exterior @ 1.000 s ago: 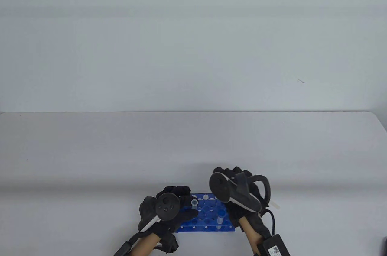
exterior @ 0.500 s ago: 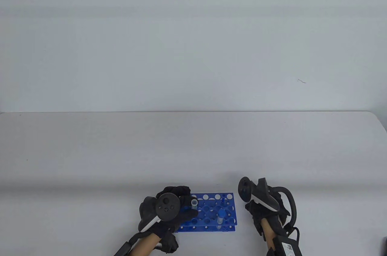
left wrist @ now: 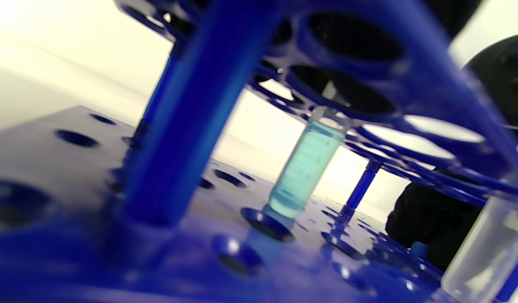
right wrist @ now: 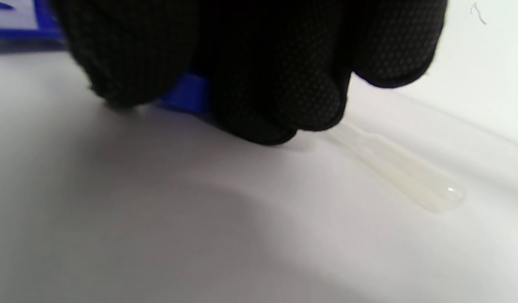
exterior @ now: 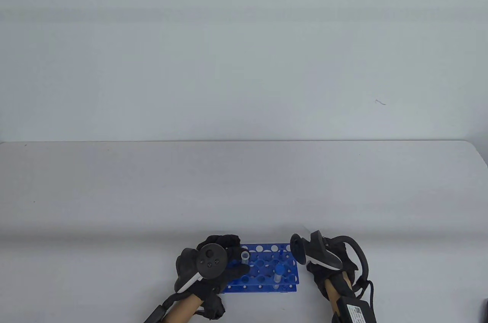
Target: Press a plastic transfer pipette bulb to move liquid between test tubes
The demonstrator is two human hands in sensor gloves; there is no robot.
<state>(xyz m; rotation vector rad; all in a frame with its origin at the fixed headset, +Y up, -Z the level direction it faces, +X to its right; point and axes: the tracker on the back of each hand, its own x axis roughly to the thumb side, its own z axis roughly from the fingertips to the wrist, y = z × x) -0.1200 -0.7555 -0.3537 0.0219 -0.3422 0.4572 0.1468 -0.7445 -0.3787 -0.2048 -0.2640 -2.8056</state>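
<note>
1. Right hand (exterior: 331,262) has shifted left since half a second ago and now sits just right of the blue test tube rack (exterior: 263,283), low on the table (exterior: 114,193); a second ago it was over the rack's right end.
2. Left hand (exterior: 213,262) and the rack unchanged across the frames.
3. Right wrist view: gloved fingers (right wrist: 276,84) curled down close together, tips on or just above the table surface, over the stem end of a clear plastic transfer pipette (right wrist: 402,168).
4. Pipette lies flat on the table, bulb end pointing away from the fingers, right of the rack. Cannot tell whether the fingers pinch the stem or only cover it.
5. Left hand rests at the rack's left end, fingers curled toward an empty clear test tube (exterior: 244,256) standing in a left-side hole. Contact with the tube looks likely from the table view, but the grip is hidden by the tracker (exterior: 209,260); cannot tell.
6. Second test tube (exterior: 279,273) stands upright in the near-right part of the rack, apart from both hands.
7. Left wrist view: that tube (left wrist: 305,168) holds pale blue-green liquid, bottom seated in a base hole of the rack (left wrist: 191,105); clear tube (left wrist: 486,252) at the right edge, blurred.
</note>
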